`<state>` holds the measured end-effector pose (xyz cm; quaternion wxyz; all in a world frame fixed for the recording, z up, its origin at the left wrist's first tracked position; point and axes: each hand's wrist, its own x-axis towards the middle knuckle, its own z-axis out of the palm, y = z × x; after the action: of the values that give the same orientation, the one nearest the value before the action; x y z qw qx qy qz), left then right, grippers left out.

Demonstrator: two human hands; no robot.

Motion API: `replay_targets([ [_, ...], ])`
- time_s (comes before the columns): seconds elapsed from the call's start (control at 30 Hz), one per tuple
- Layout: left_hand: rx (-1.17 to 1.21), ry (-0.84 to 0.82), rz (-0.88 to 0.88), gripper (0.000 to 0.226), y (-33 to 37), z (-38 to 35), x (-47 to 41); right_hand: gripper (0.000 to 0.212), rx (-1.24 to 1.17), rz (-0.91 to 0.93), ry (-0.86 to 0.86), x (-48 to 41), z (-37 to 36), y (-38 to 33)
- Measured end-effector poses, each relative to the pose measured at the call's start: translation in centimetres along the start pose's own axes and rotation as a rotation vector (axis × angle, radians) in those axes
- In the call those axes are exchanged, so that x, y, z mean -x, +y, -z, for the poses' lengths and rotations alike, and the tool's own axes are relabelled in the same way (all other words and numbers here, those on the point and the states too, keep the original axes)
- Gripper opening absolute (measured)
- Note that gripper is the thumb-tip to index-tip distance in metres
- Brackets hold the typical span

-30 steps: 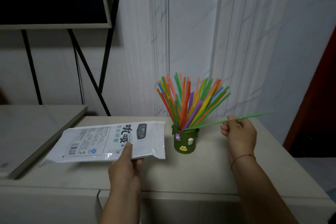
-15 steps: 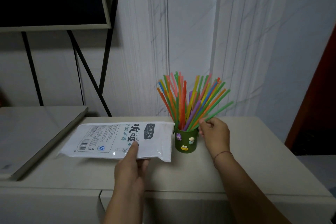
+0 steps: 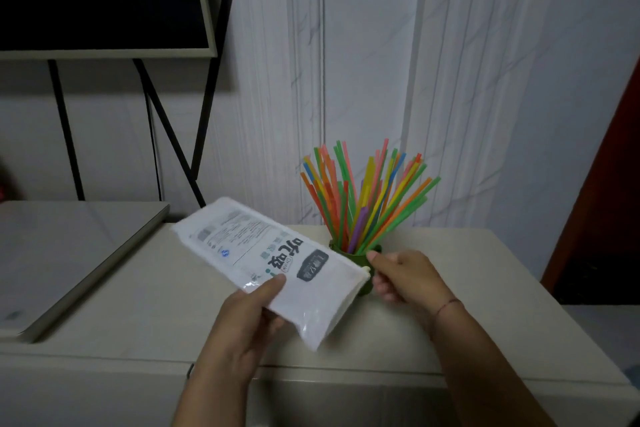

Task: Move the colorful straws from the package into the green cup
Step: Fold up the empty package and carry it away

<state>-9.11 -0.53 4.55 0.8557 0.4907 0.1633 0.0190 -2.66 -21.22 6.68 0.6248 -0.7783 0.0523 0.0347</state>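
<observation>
Dozens of colorful straws (image 3: 367, 198) already stand in the green cup (image 3: 360, 255), fanning from about 11 o'clock to 2 o'clock above its rim. The cup stands toward the back of the counter (image 3: 156, 305), partly hidden behind the package (image 3: 270, 260). The left hand (image 3: 242, 319) grips the package at its lower edge, thumb on top and fingers beneath. It holds the package off the counter, its long axis running from 10 o'clock down to 4 o'clock. The package's near end lies just in front of the cup.

The right hand (image 3: 405, 277) sits at 3 o'clock of that end, right beside the cup, its fingers curled. Whether they hold the cup, the package edge or nothing cannot be told, since the package corner covers the contact. No straw shows in either hand.

The step in hand looks like fetching another straw, or checking for one. The package looks flat and white, and whether any straws remain inside cannot be told. If one does, the next move calls for the right fingers to enter the package's open end, pinch a single straw and draw it out lengthwise. The left hand would need to hold the package steady. The crowded cup leaves little room, so a careless entry could knock it over.
</observation>
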Motion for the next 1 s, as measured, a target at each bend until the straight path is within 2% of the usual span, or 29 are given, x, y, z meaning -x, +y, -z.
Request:
replay_targets([
  [0.1, -0.159, -0.190, 0.038, 0.033, 1.0, 1.4, 0.7, 0.031, -0.133, -0.141, -0.283, 1.7, -0.3, -0.6],
  [0.17, -0.255, -0.272, 0.076, 0.040, 1.7, 2.5, 1.3, 0.037, -0.192, -0.166, -0.444, 2.0, -1.0, -0.5],
  [0.3, -0.406, -0.354, 0.113, 0.045, 2.7, 4.2, 2.0, 0.032, -0.346, -0.126, -0.609, 2.6, -3.3, -0.2],
  [0.43, -0.504, -0.427, 0.151, 0.039, 2.9, 4.7, 2.8, 0.017, -0.278, 0.070, -0.528, 2.8, -5.0, -0.4],
  [0.5, -0.499, -0.345, 0.113, 0.035, 3.0, 4.9, 2.9, 0.017, -0.257, 0.107, -0.485, 2.8, -5.5, -0.4],
  [0.6, -0.463, -0.112, 0.002, 0.030, 3.1, 5.6, 2.1, 0.016, -0.243, 0.105, -0.491, 2.9, -6.2, -0.5],
  [0.67, -0.439, -0.022, -0.045, 0.024, 3.3, 5.8, 1.7, 0.015, -0.231, 0.108, -0.478, 2.9, -6.5, -0.5],
  [0.83, -0.419, -0.060, -0.019, 0.028, 3.0, 5.9, 1.6, 0.016, -0.228, 0.183, -0.384, 2.7, -6.4, -0.7],
  [1.0, -0.367, 0.018, -0.136, 0.017, 2.8, 6.1, 0.9, 0.016, -0.175, 0.228, -0.398, 2.6, -5.5, -0.9],
])
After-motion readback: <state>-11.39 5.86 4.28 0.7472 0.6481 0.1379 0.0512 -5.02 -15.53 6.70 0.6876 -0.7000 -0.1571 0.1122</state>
